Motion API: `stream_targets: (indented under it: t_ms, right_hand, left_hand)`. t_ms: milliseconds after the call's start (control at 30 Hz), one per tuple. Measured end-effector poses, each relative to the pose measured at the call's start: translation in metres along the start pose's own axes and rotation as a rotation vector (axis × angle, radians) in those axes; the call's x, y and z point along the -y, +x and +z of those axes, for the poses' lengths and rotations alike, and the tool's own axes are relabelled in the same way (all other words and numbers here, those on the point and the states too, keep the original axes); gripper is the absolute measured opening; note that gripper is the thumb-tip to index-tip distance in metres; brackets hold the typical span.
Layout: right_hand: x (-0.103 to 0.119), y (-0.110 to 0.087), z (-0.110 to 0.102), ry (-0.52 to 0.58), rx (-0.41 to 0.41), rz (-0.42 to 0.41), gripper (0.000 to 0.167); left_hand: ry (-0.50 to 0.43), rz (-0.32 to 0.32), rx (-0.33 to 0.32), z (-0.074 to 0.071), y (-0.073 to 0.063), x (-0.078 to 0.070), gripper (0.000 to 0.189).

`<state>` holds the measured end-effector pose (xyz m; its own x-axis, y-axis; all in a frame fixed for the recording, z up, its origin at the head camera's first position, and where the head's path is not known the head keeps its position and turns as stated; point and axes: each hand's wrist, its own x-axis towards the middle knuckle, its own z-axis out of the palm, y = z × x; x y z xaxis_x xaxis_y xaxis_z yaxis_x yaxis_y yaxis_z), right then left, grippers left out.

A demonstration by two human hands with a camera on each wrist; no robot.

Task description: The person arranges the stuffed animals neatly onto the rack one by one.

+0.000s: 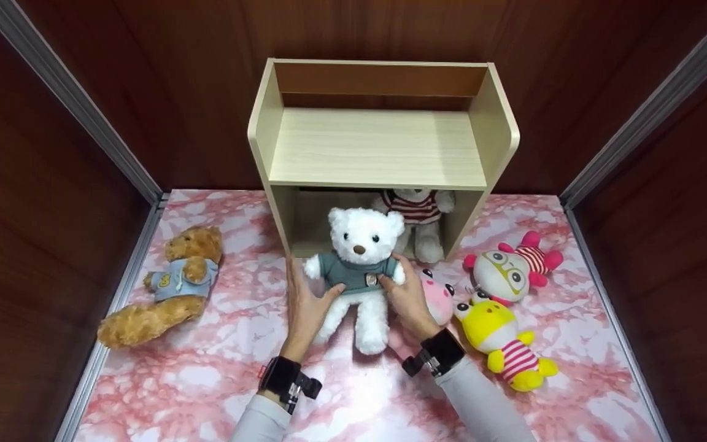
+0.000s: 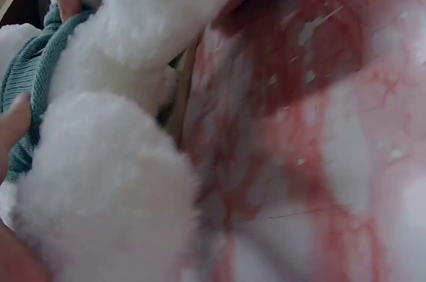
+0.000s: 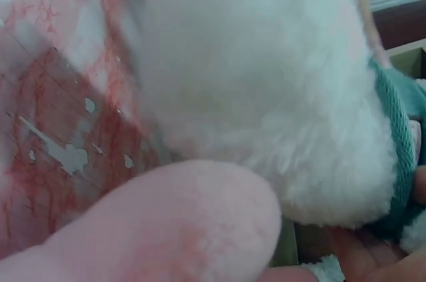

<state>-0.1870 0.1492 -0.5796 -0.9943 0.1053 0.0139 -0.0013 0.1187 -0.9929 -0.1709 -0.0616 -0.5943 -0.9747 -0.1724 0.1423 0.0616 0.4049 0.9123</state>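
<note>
A white teddy bear [image 1: 361, 242] in a green knitted sweater faces me upright, just before the shelf's lower compartment. My left hand [image 1: 308, 298] grips its torso on the left side, thumb on the sweater's front. On the opposite side my right hand [image 1: 409, 298] holds the torso, thumb near the sweater's small badge. In the left wrist view the bear's white legs [image 2: 106, 182] hang beside the marbled surface. The right wrist view shows the white fur [image 3: 266, 89] close up, with a pink plush limb [image 3: 193, 222] below it.
A pale wooden shelf [image 1: 378, 147] stands at the back; a bear in a striped shirt [image 1: 415, 212] sits in its lower right. A brown bear [image 1: 191, 270] lies at left. Pink [image 1: 436, 298], white-faced [image 1: 504, 273] and yellow [image 1: 494, 331] plush toys lie at right.
</note>
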Motion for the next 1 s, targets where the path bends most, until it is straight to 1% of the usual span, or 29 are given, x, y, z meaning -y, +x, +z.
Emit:
stream_targets:
  t_ms: [67,133,200,233,267,333,400,467,533,633,767,833,900,967,1000]
  right_hand:
    - [0.001,0.002,0.001,0.013,-0.034,-0.016,0.056]
    - [0.002,0.004,0.002,-0.012,-0.05,-0.051,0.058]
    - [0.003,0.006,0.002,-0.048,-0.049,-0.09,0.058]
    - [0.003,0.006,0.002,-0.067,-0.044,-0.108,0.057]
    - [0.004,0.007,0.002,-0.075,-0.035,-0.119,0.057]
    - [0.006,0.009,0.002,-0.083,-0.017,-0.129,0.057]
    - [0.008,0.011,0.001,-0.07,0.005,-0.129,0.056]
    - [0.01,0.012,0.002,-0.05,0.025,-0.123,0.056]
    - [0.01,0.014,0.003,-0.022,0.04,-0.116,0.056]
    - [0.01,0.016,0.006,0.048,0.051,-0.092,0.057]
    - [0.006,0.019,0.012,0.115,0.066,-0.038,0.062]
    - [0.006,0.019,0.013,0.138,0.086,-0.015,0.065]
    - [0.008,0.019,0.011,0.098,0.104,-0.01,0.069]
    - [0.011,0.021,0.005,0.05,0.131,-0.01,0.071]
    - [0.014,0.023,0.0,0.01,0.144,-0.017,0.069]
  left_hand:
    - [-0.017,-0.069,0.034,0.002,-0.002,0.004,0.097]
    - [-0.039,-0.104,0.09,0.002,-0.001,0.006,0.079]
    - [-0.052,-0.066,0.134,0.003,0.0,0.007,0.061]
    - [-0.058,-0.051,0.155,0.004,0.0,0.006,0.058]
    - [-0.064,-0.042,0.175,0.005,0.001,0.006,0.061]
    - [-0.078,-0.044,0.205,0.007,0.003,0.005,0.069]
    - [-0.091,-0.067,0.224,0.01,0.005,0.004,0.081]
    - [-0.113,-0.093,0.23,0.012,0.007,0.004,0.09]
    - [-0.134,-0.111,0.227,0.014,0.008,0.005,0.095]
    - [-0.162,-0.124,0.2,0.015,0.01,0.006,0.093]
    - [-0.247,-0.137,0.115,0.016,0.011,0.012,0.081]
    - [-0.287,-0.147,0.073,0.016,0.011,0.015,0.075]
    - [-0.319,-0.161,0.036,0.016,0.012,0.019,0.071]
    - [-0.326,-0.188,0.0,0.015,0.013,0.021,0.07]
    - [-0.324,-0.2,-0.016,0.014,0.014,0.023,0.07]
